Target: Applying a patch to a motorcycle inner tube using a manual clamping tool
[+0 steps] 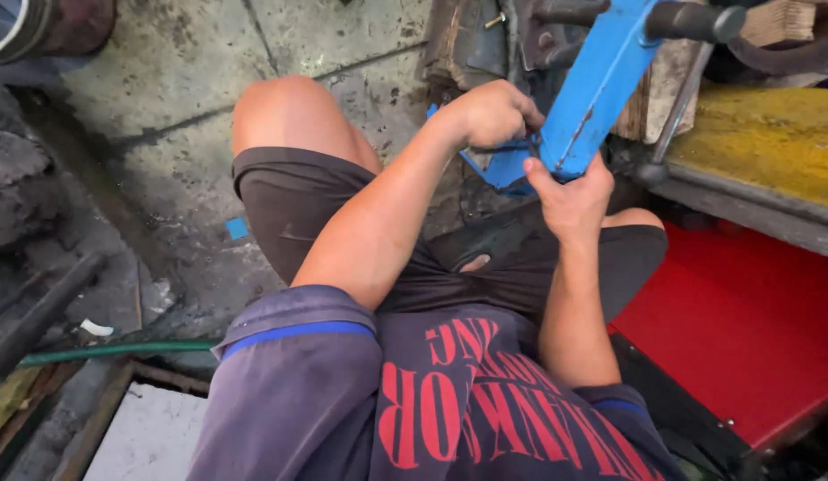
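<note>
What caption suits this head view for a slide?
Seated person's left hand and right hand grip a blue metal bar above a stained concrete floor.

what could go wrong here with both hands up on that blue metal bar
1. The left hand is closed right at the lower edge of the blue metal bar, with the right hand gripping just under it; a slip could pinch fingers.
2. The bar hangs over bare knees; if it drops, it may hit them.

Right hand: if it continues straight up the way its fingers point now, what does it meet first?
The right hand already touches the blue metal bar; going on, it would probably slide along that bar, though depth is unclear.
</note>
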